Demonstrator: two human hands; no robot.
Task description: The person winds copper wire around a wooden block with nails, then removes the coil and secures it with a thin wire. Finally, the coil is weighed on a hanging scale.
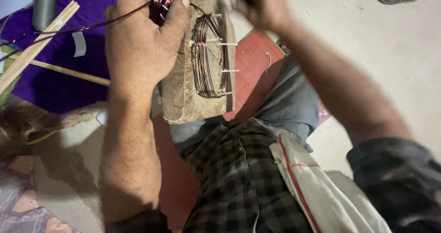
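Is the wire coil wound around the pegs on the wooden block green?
No, the wire coil looped round the pegs on the wooden block is dark reddish-brown, like enamelled copper.

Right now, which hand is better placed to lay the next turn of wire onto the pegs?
Right. The right hand, blurred, is free at the block's top, while the left hand clamps the wooden block and copper wire coil.

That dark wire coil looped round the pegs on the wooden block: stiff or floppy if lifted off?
Wire coil is thin, many-stranded and only peg-held, so it would probably sag and spread. It likely springs a little, since it keeps smooth curves. Probably light beside the wooden block.
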